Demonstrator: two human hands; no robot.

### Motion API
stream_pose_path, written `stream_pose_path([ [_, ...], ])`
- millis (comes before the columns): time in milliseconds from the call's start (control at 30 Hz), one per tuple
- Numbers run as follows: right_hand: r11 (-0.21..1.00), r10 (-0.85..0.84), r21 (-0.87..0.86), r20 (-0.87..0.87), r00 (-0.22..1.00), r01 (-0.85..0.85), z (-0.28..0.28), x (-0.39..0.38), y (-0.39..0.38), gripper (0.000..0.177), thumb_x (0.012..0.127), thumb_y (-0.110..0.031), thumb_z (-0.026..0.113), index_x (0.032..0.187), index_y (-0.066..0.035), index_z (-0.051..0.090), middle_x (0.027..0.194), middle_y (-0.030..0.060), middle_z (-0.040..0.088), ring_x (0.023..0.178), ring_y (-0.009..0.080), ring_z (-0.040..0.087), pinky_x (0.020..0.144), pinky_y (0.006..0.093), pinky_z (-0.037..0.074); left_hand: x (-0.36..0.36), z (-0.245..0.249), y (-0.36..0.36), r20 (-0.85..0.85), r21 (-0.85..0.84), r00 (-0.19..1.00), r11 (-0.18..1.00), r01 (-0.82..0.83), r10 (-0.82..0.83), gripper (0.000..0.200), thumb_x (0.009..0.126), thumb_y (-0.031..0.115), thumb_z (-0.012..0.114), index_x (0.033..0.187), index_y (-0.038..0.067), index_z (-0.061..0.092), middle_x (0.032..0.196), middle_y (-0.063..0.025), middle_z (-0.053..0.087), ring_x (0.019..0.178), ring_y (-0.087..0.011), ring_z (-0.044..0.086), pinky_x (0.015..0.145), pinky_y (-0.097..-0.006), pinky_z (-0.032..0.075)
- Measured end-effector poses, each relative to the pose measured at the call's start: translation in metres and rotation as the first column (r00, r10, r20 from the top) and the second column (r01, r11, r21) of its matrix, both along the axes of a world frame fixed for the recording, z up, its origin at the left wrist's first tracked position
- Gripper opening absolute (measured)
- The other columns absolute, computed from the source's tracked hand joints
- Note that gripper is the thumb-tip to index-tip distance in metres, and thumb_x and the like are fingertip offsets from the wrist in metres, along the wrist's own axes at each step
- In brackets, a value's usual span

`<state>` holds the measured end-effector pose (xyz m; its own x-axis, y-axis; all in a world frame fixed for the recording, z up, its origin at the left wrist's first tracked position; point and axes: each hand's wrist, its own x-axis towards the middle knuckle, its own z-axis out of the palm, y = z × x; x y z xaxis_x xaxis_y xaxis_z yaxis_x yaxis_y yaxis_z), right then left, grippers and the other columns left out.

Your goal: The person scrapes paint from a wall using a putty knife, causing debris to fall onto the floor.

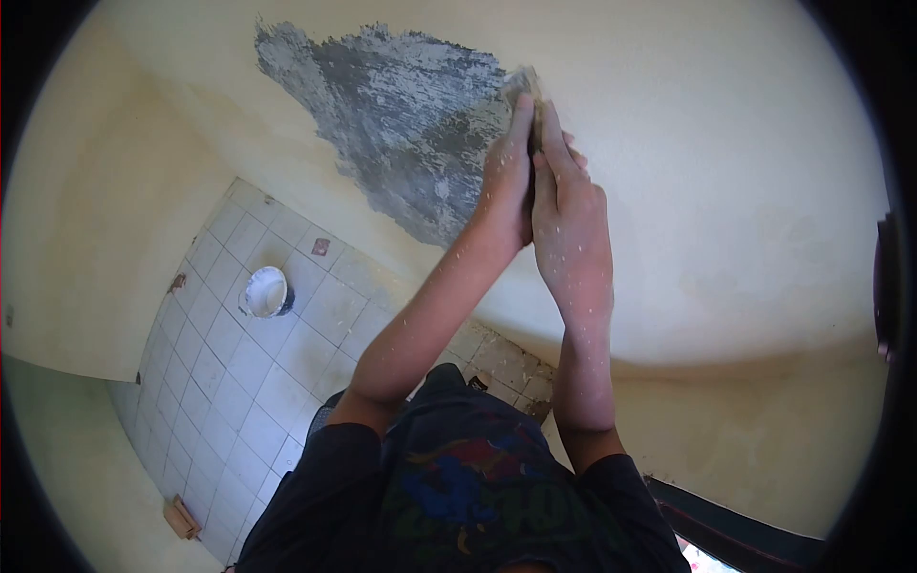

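Note:
Both my hands are closed around a scraper (523, 82), its blade end against the painted wall at the upper right edge of a bare grey patch (401, 115). My left hand (509, 172) grips it from the left, thumb pointing up along the tool. My right hand (570, 186) presses from the right, its index finger stretched along the scraper. Most of the handle is hidden between the palms. Pale flecks speckle both hands and forearms. Cream paint (707, 162) surrounds the streaky grey patch.
A white-rimmed bucket (266, 292) stands on the tiled floor (250, 382) at lower left. A brown block-like object (181, 518) lies by the left wall. Paint crumbs dot the floor along the wall's foot. A dark frame (735, 525) runs along the lower right.

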<state>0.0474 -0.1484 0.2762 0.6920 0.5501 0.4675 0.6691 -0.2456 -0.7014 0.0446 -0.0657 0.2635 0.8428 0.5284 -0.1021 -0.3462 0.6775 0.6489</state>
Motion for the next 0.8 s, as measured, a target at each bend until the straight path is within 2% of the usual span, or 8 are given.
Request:
stream_pose_path([
  [167, 0.998, -0.035, 0.060, -0.006, 0.999, 0.035, -0.001, 0.003, 0.014, 0.042, 0.098, -0.009, 0.040, 0.140, -0.008, 0.043, 0.097, 0.0320, 0.060, 0.088, 0.0444, 0.062, 0.075, 0.0384, 0.049, 0.009, 0.006, 0.014, 0.018, 0.097, 0.997, 0.992, -0.075, 0.074, 0.049, 0.095, 0.053, 0.047, 0.088, 0.006, 0.054, 0.075, -0.0086, 0.057, 0.064, -0.0204, 0.058, 0.059, -0.0343, 0.050],
  [233, 0.996, 0.088, 0.006, -0.099, 0.991, -0.088, 0.027, 0.007, 0.025, 0.043, 0.098, -0.010, 0.040, 0.141, -0.010, 0.041, 0.099, 0.0320, 0.060, 0.094, 0.0445, 0.061, 0.078, 0.0409, 0.049, 0.006, 0.016, 0.023, 0.121, 0.057, 0.992, 0.997, -0.048, 0.041, 0.048, 0.096, 0.053, 0.047, 0.089, 0.006, 0.054, 0.075, -0.0084, 0.057, 0.064, -0.0201, 0.058, 0.058, -0.0345, 0.050],
  [333, 0.994, 0.038, 0.096, 0.108, 0.993, -0.048, 0.003, 0.004, 0.020, 0.044, 0.099, -0.011, 0.040, 0.142, -0.011, 0.040, 0.091, 0.0297, 0.062, 0.079, 0.0416, 0.063, 0.072, 0.0395, 0.048, -0.005, 0.020, 0.014, 0.152, 0.076, 0.987, 0.995, -0.072, 0.060, 0.049, 0.095, 0.053, 0.047, 0.088, 0.005, 0.054, 0.075, -0.0083, 0.057, 0.064, -0.0202, 0.058, 0.058, -0.0348, 0.051],
  [400, 0.992, -0.005, 0.122, 0.187, 0.982, -0.018, -0.004, 0.001, 0.011, 0.044, 0.099, -0.011, 0.039, 0.143, -0.011, 0.039, 0.086, 0.0287, 0.063, 0.072, 0.0392, 0.063, 0.068, 0.0377, 0.048, 0.002, 0.005, 0.001, -0.056, -0.013, 0.997, 0.999, 0.046, -0.047, 0.050, 0.094, 0.054, 0.048, 0.087, 0.004, 0.053, 0.074, -0.0084, 0.056, 0.064, -0.0203, 0.059, 0.058, -0.0350, 0.051],
  [467, 0.998, -0.056, 0.026, -0.002, 0.998, 0.056, -0.006, -0.001, 0.006, 0.044, 0.100, -0.012, 0.038, 0.143, -0.013, 0.039, 0.091, 0.0289, 0.063, 0.076, 0.0390, 0.064, 0.069, 0.0386, 0.048, 0.007, 0.001, 0.008, 0.009, 0.001, 0.999, 0.999, 0.048, -0.048, 0.051, 0.094, 0.054, 0.049, 0.087, 0.004, 0.053, 0.074, -0.0084, 0.056, 0.064, -0.0204, 0.059, 0.058, -0.0351, 0.051],
  [567, 0.998, -0.021, -0.063, -0.042, 0.999, 0.018, 0.021, -0.005, 0.009, 0.044, 0.100, -0.014, 0.037, 0.144, -0.016, 0.039, 0.101, 0.0293, 0.062, 0.084, 0.0402, 0.065, 0.072, 0.0404, 0.049, 0.010, 0.001, 0.011, 0.084, -0.044, 0.993, 0.995, 0.089, -0.085, 0.051, 0.094, 0.054, 0.049, 0.087, 0.004, 0.053, 0.074, -0.0088, 0.056, 0.064, -0.0203, 0.060, 0.058, -0.0352, 0.052],
  [767, 0.997, -0.083, 0.012, 0.221, 0.972, 0.083, 0.003, 0.001, 0.012, 0.042, 0.100, -0.014, 0.037, 0.142, -0.012, 0.041, 0.105, 0.0273, 0.061, 0.079, 0.0380, 0.065, 0.069, 0.0392, 0.048, 0.002, 0.010, 0.003, 0.043, -0.054, 0.997, 0.996, 0.070, -0.068, 0.052, 0.095, 0.053, 0.047, 0.083, 0.003, 0.053, 0.071, -0.0095, 0.055, 0.064, -0.0207, 0.059, 0.058, -0.0348, 0.052],
  [800, 0.996, -0.086, 0.002, 0.215, 0.973, 0.088, 0.011, 0.000, 0.015, 0.042, 0.100, -0.014, 0.037, 0.142, -0.012, 0.041, 0.105, 0.0273, 0.061, 0.079, 0.0380, 0.065, 0.069, 0.0392, 0.048, 0.002, 0.018, 0.011, 0.145, -0.037, 0.988, 0.998, 0.051, -0.045, 0.051, 0.095, 0.052, 0.047, 0.084, 0.003, 0.053, 0.070, -0.0096, 0.055, 0.063, -0.0205, 0.060, 0.058, -0.0348, 0.052],
])
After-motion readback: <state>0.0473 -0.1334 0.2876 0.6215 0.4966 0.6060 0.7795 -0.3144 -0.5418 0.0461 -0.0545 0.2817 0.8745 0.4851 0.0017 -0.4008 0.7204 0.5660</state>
